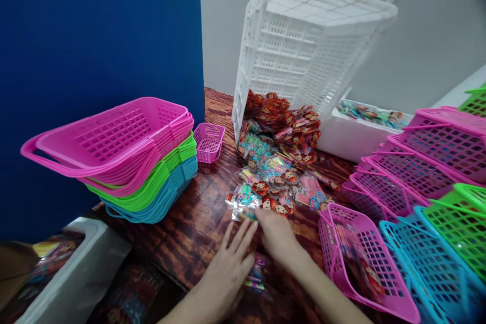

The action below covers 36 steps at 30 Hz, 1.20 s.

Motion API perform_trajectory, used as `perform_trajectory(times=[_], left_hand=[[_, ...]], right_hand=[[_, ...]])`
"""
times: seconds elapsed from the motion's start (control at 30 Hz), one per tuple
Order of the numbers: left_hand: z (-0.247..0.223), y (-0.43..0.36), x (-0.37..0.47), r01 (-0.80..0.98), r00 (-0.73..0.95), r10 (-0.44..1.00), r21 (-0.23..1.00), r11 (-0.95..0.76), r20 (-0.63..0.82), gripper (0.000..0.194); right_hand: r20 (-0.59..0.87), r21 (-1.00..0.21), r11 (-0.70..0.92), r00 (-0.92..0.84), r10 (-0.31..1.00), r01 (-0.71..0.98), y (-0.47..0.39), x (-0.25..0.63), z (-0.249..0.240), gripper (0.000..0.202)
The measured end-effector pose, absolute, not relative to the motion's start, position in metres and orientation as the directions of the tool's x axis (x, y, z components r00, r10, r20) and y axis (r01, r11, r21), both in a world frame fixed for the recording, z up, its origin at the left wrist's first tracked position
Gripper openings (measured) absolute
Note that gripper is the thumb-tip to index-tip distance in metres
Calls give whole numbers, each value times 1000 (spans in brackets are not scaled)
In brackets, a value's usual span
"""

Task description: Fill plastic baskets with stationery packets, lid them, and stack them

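My left hand (232, 266) lies over the table with its fingers stretched out. Beside its thumb, partly hidden, is a colorful small packet (256, 279). At the near edge of a heap of clear plastic packets (271, 182), my right hand (279, 238) has its fingers curled down; whatever they hold is hidden. The heap's packets show red-haired cartoon figures and teal or pink pieces. It spills from a white plastic crate (292, 50) tipped on its side. To the right of my right hand stands a pink basket (364, 228) with several packets inside.
Stacked pink, green and blue baskets (152, 162) stand on the left, near a small pink basket (209, 143). More baskets (413, 172) crowd the right side. Behind them is a white foam box (341, 134) of packets. Another white box (87, 263) sits at lower left.
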State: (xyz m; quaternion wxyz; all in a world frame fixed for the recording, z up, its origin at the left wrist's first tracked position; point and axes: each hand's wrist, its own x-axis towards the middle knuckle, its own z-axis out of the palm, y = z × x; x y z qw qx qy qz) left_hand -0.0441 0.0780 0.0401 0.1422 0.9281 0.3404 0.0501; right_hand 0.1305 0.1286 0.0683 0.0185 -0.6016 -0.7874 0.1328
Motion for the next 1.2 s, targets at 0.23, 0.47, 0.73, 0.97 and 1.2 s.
perform_trajectory(times=[0.23, 0.47, 0.73, 0.97, 1.2], left_hand=[[34, 78, -48, 563, 800, 600, 342, -752, 3, 40], [32, 76, -48, 621, 753, 655, 397, -676, -63, 62], [24, 76, -45, 629, 725, 684, 482, -610, -80, 86], [31, 79, -45, 617, 730, 680, 491, -615, -66, 76], [36, 70, -53, 580, 784, 613, 462, -671, -95, 73]], right_hand=[[-475, -605, 199, -550, 686, 771, 140, 160, 71, 15], [-149, -356, -46, -8, 989, 933, 260, 131, 78, 40], [-78, -328, -43, 19, 997, 944, 284, 122, 54, 21], [99, -355, 107, -77, 992, 929, 194, 165, 68, 31], [-29, -412, 185, -215, 976, 892, 81, 192, 32, 33]])
